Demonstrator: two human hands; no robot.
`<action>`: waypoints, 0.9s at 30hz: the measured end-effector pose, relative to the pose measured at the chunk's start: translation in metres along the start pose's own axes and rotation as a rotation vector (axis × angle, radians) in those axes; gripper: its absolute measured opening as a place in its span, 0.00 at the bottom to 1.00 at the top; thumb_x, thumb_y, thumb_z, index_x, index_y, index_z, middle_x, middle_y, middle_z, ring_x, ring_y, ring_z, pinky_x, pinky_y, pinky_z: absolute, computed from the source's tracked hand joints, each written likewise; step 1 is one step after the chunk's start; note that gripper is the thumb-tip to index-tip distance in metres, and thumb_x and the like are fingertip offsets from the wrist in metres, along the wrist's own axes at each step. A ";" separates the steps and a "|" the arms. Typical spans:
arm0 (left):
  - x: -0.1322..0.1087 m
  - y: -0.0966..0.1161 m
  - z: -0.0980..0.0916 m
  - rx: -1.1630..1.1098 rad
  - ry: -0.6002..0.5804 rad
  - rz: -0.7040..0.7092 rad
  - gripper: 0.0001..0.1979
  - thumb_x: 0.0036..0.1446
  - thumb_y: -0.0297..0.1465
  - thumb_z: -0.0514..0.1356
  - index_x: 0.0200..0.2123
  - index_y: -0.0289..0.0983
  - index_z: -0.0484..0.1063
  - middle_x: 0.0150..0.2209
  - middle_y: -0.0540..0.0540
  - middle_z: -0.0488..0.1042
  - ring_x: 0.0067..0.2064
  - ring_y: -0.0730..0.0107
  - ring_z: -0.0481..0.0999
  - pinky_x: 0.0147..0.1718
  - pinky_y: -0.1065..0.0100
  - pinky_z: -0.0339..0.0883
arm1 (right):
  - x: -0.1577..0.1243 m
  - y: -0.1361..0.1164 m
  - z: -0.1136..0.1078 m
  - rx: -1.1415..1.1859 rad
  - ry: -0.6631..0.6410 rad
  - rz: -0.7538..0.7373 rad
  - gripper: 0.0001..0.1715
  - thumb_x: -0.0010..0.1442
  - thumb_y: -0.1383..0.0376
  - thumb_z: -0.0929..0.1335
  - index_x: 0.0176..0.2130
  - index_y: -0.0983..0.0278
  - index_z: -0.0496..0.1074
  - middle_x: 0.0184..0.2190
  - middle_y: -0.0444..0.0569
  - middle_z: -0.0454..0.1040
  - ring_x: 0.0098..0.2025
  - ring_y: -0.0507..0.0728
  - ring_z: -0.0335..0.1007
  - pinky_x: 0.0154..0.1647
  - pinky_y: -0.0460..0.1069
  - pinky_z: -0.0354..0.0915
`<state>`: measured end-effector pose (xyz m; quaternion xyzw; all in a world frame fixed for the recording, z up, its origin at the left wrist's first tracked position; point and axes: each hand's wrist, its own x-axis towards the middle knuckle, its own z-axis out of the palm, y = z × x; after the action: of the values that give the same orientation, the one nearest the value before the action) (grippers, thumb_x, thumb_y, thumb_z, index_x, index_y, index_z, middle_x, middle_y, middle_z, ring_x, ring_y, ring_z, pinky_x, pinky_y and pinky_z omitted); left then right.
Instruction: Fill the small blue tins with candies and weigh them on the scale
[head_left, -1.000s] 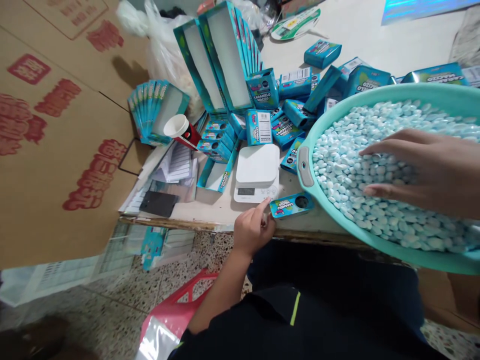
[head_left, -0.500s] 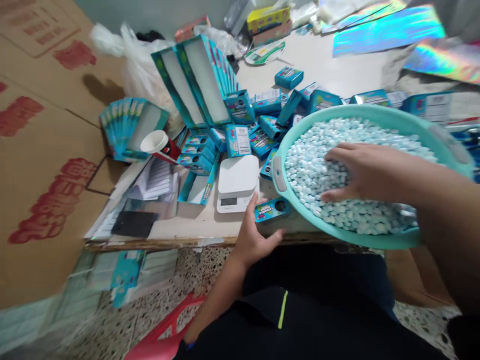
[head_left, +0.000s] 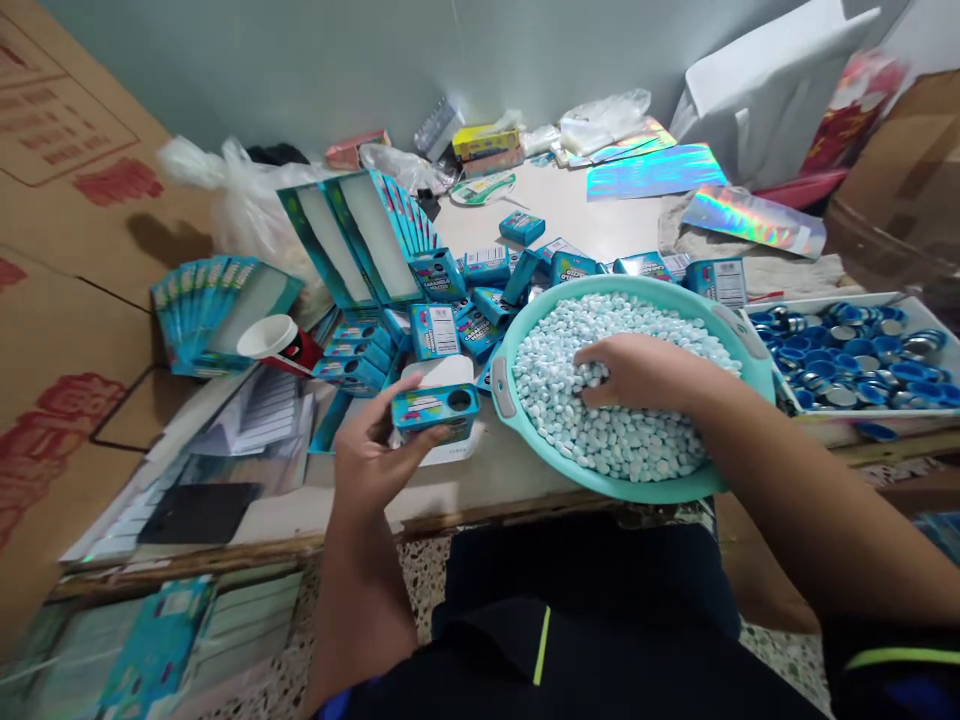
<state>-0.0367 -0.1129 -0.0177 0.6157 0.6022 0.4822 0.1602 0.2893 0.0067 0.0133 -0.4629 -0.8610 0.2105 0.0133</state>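
The left hand [head_left: 375, 455] grips 1 blue tin [head_left: 435, 410] in front of a white scale [head_left: 439, 372]. The right hand [head_left: 645, 373] lies open on pale blue candies [head_left: 559, 400] in a green tub [head_left: 615, 487], beside a tray [head_left: 900, 302] of round lids [head_left: 847, 360].

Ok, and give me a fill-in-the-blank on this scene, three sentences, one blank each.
The left hand holds a small teal tin in front of a white kitchen ____.
The right hand rests in pale blue candies heaped in a turquoise basin, and the boxes behind it read Caramelo ____.
The tray right of the basin holds round lids in silver and ____.

Missing words: scale; Macizo; blue.
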 end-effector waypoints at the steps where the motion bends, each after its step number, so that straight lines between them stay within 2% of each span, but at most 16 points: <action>1: 0.004 0.005 0.000 -0.050 0.059 0.001 0.32 0.46 0.43 0.77 0.53 0.36 0.79 0.42 0.43 0.83 0.39 0.60 0.84 0.37 0.64 0.83 | 0.000 0.001 0.000 0.009 0.012 -0.003 0.31 0.55 0.49 0.73 0.55 0.56 0.80 0.46 0.53 0.82 0.46 0.66 0.78 0.41 0.53 0.70; 3: 0.014 0.017 0.008 -0.122 0.177 0.012 0.29 0.45 0.40 0.77 0.50 0.37 0.79 0.39 0.46 0.83 0.36 0.64 0.83 0.35 0.66 0.82 | -0.001 0.003 -0.002 0.037 0.044 0.008 0.29 0.56 0.50 0.72 0.54 0.57 0.81 0.47 0.53 0.82 0.45 0.65 0.78 0.40 0.52 0.69; 5: 0.026 0.032 0.025 -0.187 0.233 0.025 0.28 0.45 0.39 0.77 0.50 0.37 0.79 0.40 0.46 0.82 0.38 0.64 0.83 0.36 0.66 0.82 | -0.002 0.006 -0.007 0.090 0.088 0.028 0.26 0.59 0.51 0.70 0.52 0.59 0.81 0.45 0.53 0.82 0.42 0.62 0.76 0.38 0.52 0.67; 6: 0.033 0.039 0.037 -0.227 0.220 0.031 0.29 0.45 0.40 0.77 0.50 0.37 0.78 0.40 0.46 0.82 0.39 0.63 0.84 0.36 0.66 0.82 | -0.003 0.008 -0.009 0.123 0.114 0.043 0.24 0.60 0.51 0.69 0.50 0.60 0.82 0.43 0.53 0.82 0.39 0.60 0.75 0.37 0.51 0.65; 10: 0.069 0.064 0.097 -0.453 0.050 0.080 0.35 0.45 0.46 0.77 0.54 0.37 0.77 0.41 0.46 0.82 0.41 0.64 0.82 0.37 0.64 0.81 | -0.006 0.014 -0.018 0.244 0.211 0.099 0.19 0.62 0.53 0.66 0.42 0.61 0.80 0.34 0.48 0.78 0.30 0.54 0.67 0.31 0.49 0.58; 13: 0.095 0.072 0.137 -0.587 -0.011 0.092 0.35 0.50 0.48 0.75 0.56 0.36 0.75 0.43 0.46 0.81 0.43 0.65 0.81 0.42 0.62 0.81 | -0.006 0.014 -0.019 0.297 0.242 0.064 0.18 0.63 0.53 0.66 0.41 0.61 0.79 0.32 0.47 0.77 0.29 0.52 0.64 0.32 0.48 0.57; 15: 0.107 0.072 0.155 -0.627 -0.018 0.072 0.34 0.52 0.48 0.74 0.57 0.35 0.74 0.45 0.45 0.81 0.45 0.64 0.81 0.44 0.61 0.80 | -0.006 0.014 -0.018 0.295 0.245 0.047 0.17 0.63 0.53 0.66 0.40 0.61 0.78 0.31 0.47 0.75 0.29 0.53 0.64 0.33 0.48 0.58; 18: 0.115 0.064 0.167 -0.659 0.036 0.050 0.35 0.48 0.49 0.75 0.54 0.37 0.74 0.46 0.44 0.81 0.45 0.63 0.82 0.44 0.61 0.80 | -0.007 0.014 -0.020 0.328 0.244 0.047 0.18 0.64 0.52 0.66 0.39 0.62 0.77 0.29 0.46 0.74 0.28 0.52 0.63 0.31 0.48 0.58; 21: 0.115 0.055 0.167 -0.648 0.068 0.044 0.35 0.44 0.48 0.77 0.52 0.39 0.75 0.44 0.44 0.82 0.43 0.62 0.82 0.41 0.63 0.80 | -0.009 0.014 -0.021 0.469 0.275 0.055 0.18 0.63 0.51 0.67 0.39 0.62 0.76 0.27 0.45 0.72 0.26 0.51 0.63 0.29 0.48 0.59; 24: 0.111 0.051 0.165 -0.661 0.010 0.016 0.32 0.45 0.45 0.77 0.51 0.40 0.75 0.42 0.46 0.82 0.42 0.62 0.83 0.38 0.64 0.80 | -0.010 0.012 -0.020 0.647 0.397 0.066 0.17 0.61 0.52 0.69 0.35 0.63 0.75 0.24 0.44 0.69 0.23 0.49 0.62 0.26 0.48 0.58; 27: 0.108 0.052 0.165 -0.670 -0.096 0.032 0.30 0.46 0.41 0.77 0.51 0.40 0.75 0.42 0.45 0.81 0.43 0.62 0.83 0.39 0.64 0.80 | -0.008 0.008 -0.016 0.839 0.494 0.032 0.16 0.58 0.53 0.71 0.33 0.63 0.73 0.23 0.43 0.67 0.22 0.48 0.62 0.24 0.47 0.57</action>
<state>0.1031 0.0351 -0.0139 0.5604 0.3922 0.6262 0.3741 0.3041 0.0096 0.0266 -0.4671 -0.6657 0.4232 0.3995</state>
